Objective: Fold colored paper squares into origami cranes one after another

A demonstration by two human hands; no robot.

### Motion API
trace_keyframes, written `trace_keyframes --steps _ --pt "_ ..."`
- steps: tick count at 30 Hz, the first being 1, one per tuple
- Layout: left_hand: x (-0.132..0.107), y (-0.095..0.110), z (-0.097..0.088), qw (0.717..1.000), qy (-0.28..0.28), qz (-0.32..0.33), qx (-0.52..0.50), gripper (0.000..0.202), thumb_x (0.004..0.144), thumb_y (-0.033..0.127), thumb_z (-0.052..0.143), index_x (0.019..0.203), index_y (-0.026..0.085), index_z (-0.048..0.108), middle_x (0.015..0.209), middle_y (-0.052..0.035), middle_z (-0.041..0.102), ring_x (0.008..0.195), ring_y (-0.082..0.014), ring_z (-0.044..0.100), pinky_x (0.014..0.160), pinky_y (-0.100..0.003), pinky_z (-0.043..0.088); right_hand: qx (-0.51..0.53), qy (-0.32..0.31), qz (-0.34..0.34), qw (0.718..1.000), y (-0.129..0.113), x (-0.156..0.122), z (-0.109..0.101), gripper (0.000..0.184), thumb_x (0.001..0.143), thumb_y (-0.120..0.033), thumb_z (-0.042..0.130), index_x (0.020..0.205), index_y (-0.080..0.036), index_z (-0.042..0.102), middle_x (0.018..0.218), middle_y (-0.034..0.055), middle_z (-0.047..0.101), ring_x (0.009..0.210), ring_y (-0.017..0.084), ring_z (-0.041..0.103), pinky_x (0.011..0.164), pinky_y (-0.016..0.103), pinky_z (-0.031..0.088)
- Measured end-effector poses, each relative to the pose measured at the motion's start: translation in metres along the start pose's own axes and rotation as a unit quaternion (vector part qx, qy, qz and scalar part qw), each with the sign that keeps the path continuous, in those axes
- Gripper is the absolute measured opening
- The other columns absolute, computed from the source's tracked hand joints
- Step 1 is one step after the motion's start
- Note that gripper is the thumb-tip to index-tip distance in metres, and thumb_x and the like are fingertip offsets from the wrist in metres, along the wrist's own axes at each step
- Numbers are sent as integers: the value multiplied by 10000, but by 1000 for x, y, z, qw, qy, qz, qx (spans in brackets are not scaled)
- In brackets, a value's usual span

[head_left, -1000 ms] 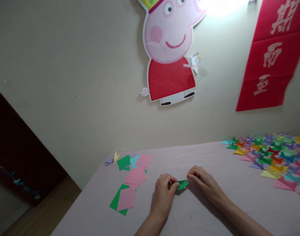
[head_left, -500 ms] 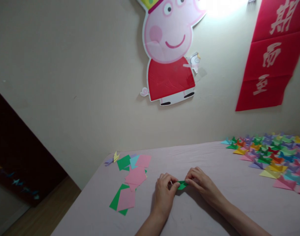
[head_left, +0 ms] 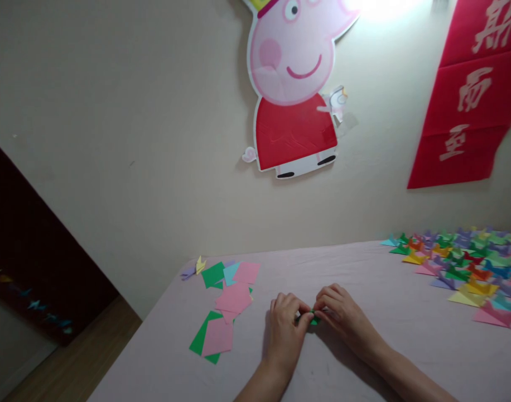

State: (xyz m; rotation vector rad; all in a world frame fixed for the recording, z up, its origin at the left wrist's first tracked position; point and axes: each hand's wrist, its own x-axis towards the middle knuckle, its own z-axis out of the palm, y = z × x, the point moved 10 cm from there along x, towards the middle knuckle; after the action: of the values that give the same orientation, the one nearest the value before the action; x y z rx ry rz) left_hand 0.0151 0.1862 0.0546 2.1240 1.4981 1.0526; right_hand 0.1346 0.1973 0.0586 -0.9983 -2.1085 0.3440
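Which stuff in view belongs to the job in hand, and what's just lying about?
In the job:
green paper, pinched by left hand and right hand
loose sheets, probably; some match its green

Just about:
folded paper shapes at right, untouched
pig cutout on wall
red banner on wall

The left forearm (head_left: 264,382) stands at a steep angle, while the right forearm (head_left: 406,373) slants in from further out; the left hand (head_left: 285,326) and right hand (head_left: 342,311) nearly meet, backs upward, fingers bent, each pinching with thumb and forefinger
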Motion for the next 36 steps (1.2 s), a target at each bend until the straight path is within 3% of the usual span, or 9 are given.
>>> trace_keyframes --steps 5,8,11,14,20,24,28,32,36 --pt "0 7 -1 999 2 18 39 128 839 135 704 806 236 633 843 27 651 863 -205 531 756 -333 342 18 29 0 999 4 -3 -5 132 911 -266 570 804 -243 644 828 42 663 846 232 557 790 382 452" --pt "0 5 -11 999 41 8 15 158 838 102 693 776 225 615 824 30 645 843 -194 540 749 -323 355 63 93 87 990 25 -8 -12 149 889 -375 575 907 -239 633 905 61 662 884 246 559 808 394 455" --pt "0 0 -21 996 87 -5 -14 174 833 78 678 760 219 606 823 23 649 841 -192 550 753 -318 371 90 83 184 975 40 -13 -3 280 847 -503 591 763 -239 630 797 47 642 797 243 548 737 373 452" --pt "0 1 -23 994 101 -3 -27 176 819 65 675 763 222 616 813 18 654 837 -198 559 764 -323 381 136 36 180 974 29 -9 8 318 842 -518 588 700 -240 646 765 34 628 789 235 549 741 359 442" --pt "-1 2 -20 992 102 0 -79 139 822 94 646 780 226 637 830 -1 655 867 -209 568 793 -333 395 191 70 162 966 18 -6 2 282 847 -480 574 724 -239 657 797 40 635 815 237 559 745 355 439" --pt "0 -11 -5 980 60 -44 -186 79 839 178 622 766 206 626 807 3 641 799 -182 566 715 -283 408 230 99 173 953 24 -9 -3 263 817 -475 617 734 -228 650 892 58 658 900 245 582 789 356 455" --pt "-1 -23 16 960 -11 -99 -262 83 836 260 613 807 190 647 757 14 622 730 -161 540 661 -256 394 331 93 207 916 32 -10 7 289 768 -499 685 775 -212 651 819 36 668 760 209 615 698 329 488" --pt "-3 -27 23 963 -42 -119 -238 96 822 283 622 844 198 660 772 21 616 712 -153 522 655 -254 388 392 99 238 883 39 -12 13 380 669 -514 782 849 -205 655 773 20 678 755 211 639 710 335 515" --pt "-1 -26 20 972 -34 -111 -204 102 805 301 641 777 204 653 755 23 578 706 -153 501 657 -257 382 388 62 251 885 38 -12 19 408 661 -564 770 796 -190 680 760 33 689 743 214 635 702 334 513"
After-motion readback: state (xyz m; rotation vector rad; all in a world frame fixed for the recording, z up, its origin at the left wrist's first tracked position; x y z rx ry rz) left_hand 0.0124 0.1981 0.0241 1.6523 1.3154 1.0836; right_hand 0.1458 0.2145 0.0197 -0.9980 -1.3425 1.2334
